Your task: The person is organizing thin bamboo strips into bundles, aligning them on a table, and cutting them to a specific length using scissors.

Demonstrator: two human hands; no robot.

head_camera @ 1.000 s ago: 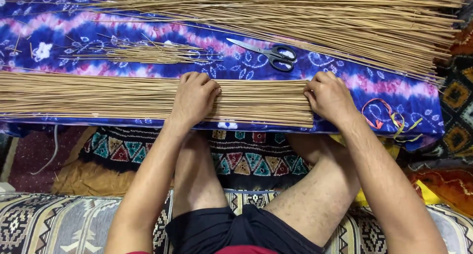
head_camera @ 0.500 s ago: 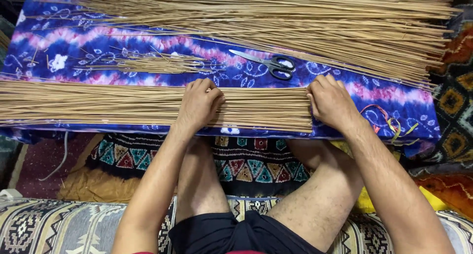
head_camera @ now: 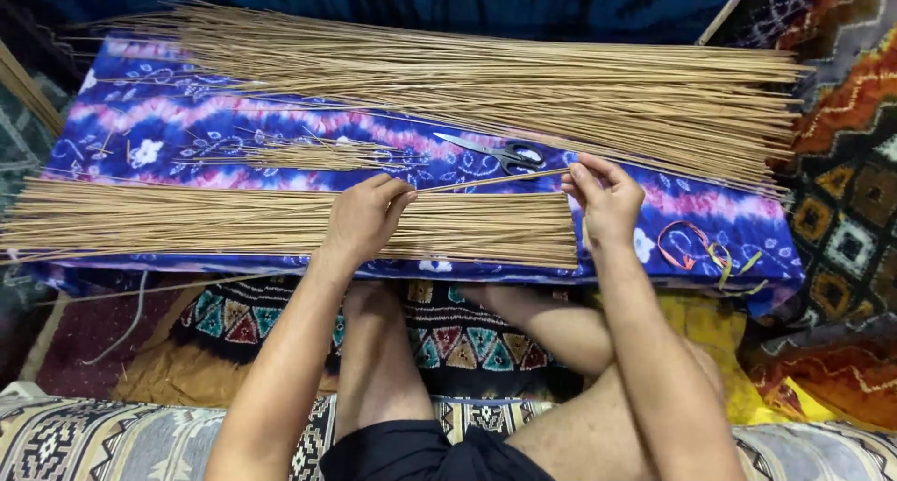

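**Two hands working thin sticks on a tie-dye cloth**

Head view: a blue and purple tie-dye cloth (head_camera: pixel 234 117) with white flower prints is lying over a low surface, and everything here is placed relative to it. Along its near edge a flat, even row of thin tan sticks (head_camera: pixel 187 221) is lying side by side, straight and dry-looking, their right ends cut level. The left hand (head_camera: pixel 366 218) is resting palm down on this row, fingers loosely curled over the sticks. The right hand (head_camera: pixel 605 201) is sitting just past the row's right end, its fingertips pinching the end of a single stick (head_camera: pixel 486 182) that is lying slightly tilted above the row. Along the cloth's far edge a much larger loose heap of sticks (head_camera: pixel 523 89) is fanning out to the right. Between the two, black-handled scissors (head_camera: pixel 495 151) are lying on the cloth, beside a small scattered bundle (head_camera: pixel 308 156). Near the cloth's right corner, orange and yellow bands (head_camera: pixel 696 243) are curling loosely.
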